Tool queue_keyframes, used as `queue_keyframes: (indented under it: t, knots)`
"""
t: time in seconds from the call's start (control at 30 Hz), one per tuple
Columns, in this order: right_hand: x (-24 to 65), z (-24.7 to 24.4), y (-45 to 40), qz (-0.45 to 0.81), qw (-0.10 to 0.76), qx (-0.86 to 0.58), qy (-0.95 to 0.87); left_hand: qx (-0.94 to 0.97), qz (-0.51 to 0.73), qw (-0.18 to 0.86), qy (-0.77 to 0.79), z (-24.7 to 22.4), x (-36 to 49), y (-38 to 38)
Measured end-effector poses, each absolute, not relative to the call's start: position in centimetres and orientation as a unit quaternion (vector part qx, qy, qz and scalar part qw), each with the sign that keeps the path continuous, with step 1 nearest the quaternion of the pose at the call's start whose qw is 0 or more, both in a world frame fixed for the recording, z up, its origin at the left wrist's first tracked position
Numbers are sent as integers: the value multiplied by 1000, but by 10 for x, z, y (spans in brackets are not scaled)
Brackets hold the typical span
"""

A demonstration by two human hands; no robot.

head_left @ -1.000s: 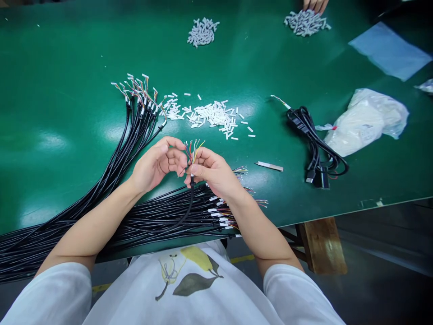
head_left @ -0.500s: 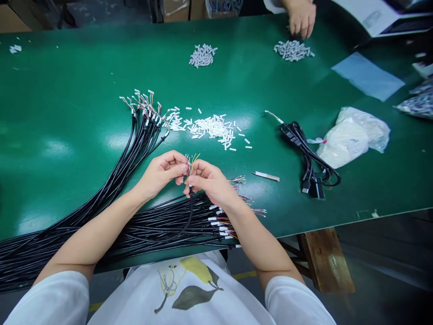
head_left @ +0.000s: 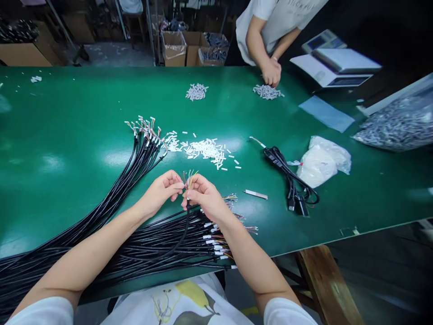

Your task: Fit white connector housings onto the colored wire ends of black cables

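The right hand (head_left: 206,198) pinches a round black cable (head_left: 188,216) with thin coloured wires (head_left: 191,178). The left hand (head_left: 160,192) curls beside them; I can't tell if it holds one. Short white pieces (head_left: 206,149) lie at the cable's one o'clock.

Left fingers (head_left: 176,186) pinched together; co-worker's torso (head_left: 270,31) appeared

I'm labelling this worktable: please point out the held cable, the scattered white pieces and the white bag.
Held cable (head_left: 188,217): head view, on its black sheath.
Scattered white pieces (head_left: 206,148): head view, middle of the pile.
White bag (head_left: 318,161): head view, on its bulging middle.
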State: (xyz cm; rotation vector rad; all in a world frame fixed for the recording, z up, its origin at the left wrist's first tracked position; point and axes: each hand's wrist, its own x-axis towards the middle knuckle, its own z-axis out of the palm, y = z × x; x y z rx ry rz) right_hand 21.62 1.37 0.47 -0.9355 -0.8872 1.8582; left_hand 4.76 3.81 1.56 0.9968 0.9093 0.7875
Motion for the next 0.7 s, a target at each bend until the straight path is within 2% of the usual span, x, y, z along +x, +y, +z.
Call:
queue_keyframes:
  t: [0.23,0.4,0.7]
  knots:
    - [219,4,12,741,393,-357,-411,476,399,648,441,14,39,42]
    - [218,-1,17,701,442,-381,-409,526,369,629,438,0,39,45]
    - [213,-12,17,660,458,-417,-425,608,381,521,462,2,42,35]
